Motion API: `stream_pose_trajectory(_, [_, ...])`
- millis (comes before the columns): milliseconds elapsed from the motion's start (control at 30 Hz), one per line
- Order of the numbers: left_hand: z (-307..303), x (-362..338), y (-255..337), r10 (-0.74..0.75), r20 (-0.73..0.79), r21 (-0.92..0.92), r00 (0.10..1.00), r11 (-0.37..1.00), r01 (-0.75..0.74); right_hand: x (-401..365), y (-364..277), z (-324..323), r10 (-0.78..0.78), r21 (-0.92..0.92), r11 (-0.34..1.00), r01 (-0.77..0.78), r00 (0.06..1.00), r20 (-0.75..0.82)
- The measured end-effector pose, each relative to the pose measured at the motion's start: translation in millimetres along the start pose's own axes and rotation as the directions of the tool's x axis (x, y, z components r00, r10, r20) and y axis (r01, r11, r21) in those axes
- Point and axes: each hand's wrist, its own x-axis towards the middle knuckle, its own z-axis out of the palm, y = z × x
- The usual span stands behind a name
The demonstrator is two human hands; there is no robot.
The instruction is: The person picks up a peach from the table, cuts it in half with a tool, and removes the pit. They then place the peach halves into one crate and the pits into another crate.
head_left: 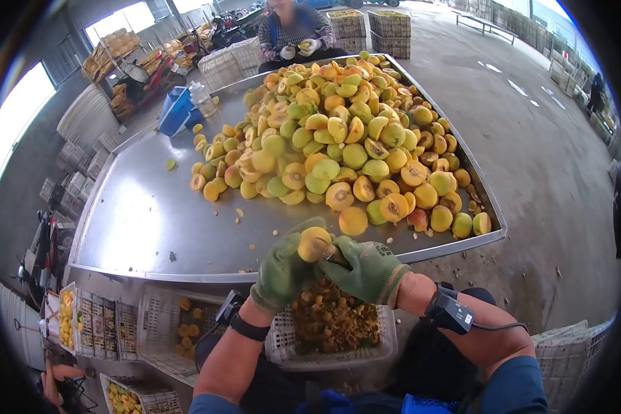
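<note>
In the head view, dark lettering marks the cuff end of the green glove on the right hand (pixel 364 272), but it is too small to read; the black device (pixel 450 312) on the right wrist carries a small white mark, also illegible at this size. The peach half (pixel 314 244) sits in the left hand (pixel 281 276), above the near edge of the metal table (pixel 145 228). It is yellow-orange and rounded, its pale flesh smooth and slightly shiny. The left fingers are curled in around it, gripping it from the side and behind. The right fingers are closed around a small tool (pixel 334 256) with a metal part, held right against the fruit; its tip cannot be made out. Below the hands, a pale plastic crate (pixel 391 338) holds brown and orange scraps (pixel 334 314). Beyond them, a large heap of cut peaches (pixel 324 138) covers much of the table, yellow, green and red-blushed, several showing brown hollows. A co-worker (pixel 293 34) sits at the far side, near a blue container (pixel 176 110).
</note>
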Motion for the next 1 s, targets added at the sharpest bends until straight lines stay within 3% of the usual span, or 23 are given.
stream_pose_trajectory(133, [1.3,0.4,-0.7,-0.108,0.015,-0.340,0.994,0.934,0.107,-0.8,-5.5,0.1,-0.048,-0.010,0.999,0.048,0.999,-0.016])
stream_pose_trajectory(233, [-3.8,3.4,-9.6,-0.188,0.097,-0.638,0.977,0.742,0.207,-1.6,-4.4,2.9,-0.054,-0.006,0.999,0.054,0.999,-0.005])
stream_pose_trajectory(333, [0.7,-1.0,-11.2,-0.166,-0.005,-0.340,0.986,0.928,0.154,-0.6,-2.3,13.1,-0.064,-0.008,0.998,0.064,0.998,-0.010])
stream_pose_trajectory(467, [4.9,-3.2,-7.1,-0.161,-0.018,-0.317,0.987,0.937,0.147,-5.2,-10.7,7.7,-0.059,-0.110,0.992,0.057,0.998,-0.023])
stream_pose_trajectory(600, [5.9,-3.9,-8.4,-0.090,-0.069,-0.169,0.994,0.983,0.077,-6.8,-12.7,10.7,-0.152,-0.160,0.977,0.139,0.986,-0.074])
stream_pose_trajectory(667, [6.0,-7.8,-8.5,-0.052,-0.066,-0.092,0.996,0.995,0.045,-8.4,-19.0,5.9,-0.121,-0.185,0.977,0.105,0.989,-0.079])
stream_pose_trajectory(767, [7.0,-11.3,-5.1,-0.097,-0.089,-0.178,0.991,0.981,0.080,-12.7,-23.5,7.1,-0.088,-0.210,0.975,0.074,0.995,-0.056])
stream_pose_trajectory(800, [11.0,-13.1,2.7,-0.007,-0.118,-0.039,0.993,0.999,0.002,-12.4,-23.3,8.1,-0.091,-0.225,0.971,0.076,0.994,-0.055])
stream_pose_trajectory(900, [9.8,-15.8,4.9,0.042,-0.095,0.090,0.995,0.995,-0.034,-15.2,-23.5,9.4,-0.073,-0.258,0.964,0.063,0.997,-0.032])
stream_pose_trajectory(1000, [8.2,-18.5,3.6,-0.070,-0.105,-0.006,0.992,0.998,0.070,-17.0,-26.0,8.1,-0.081,-0.281,0.957,0.071,0.996,-0.022])
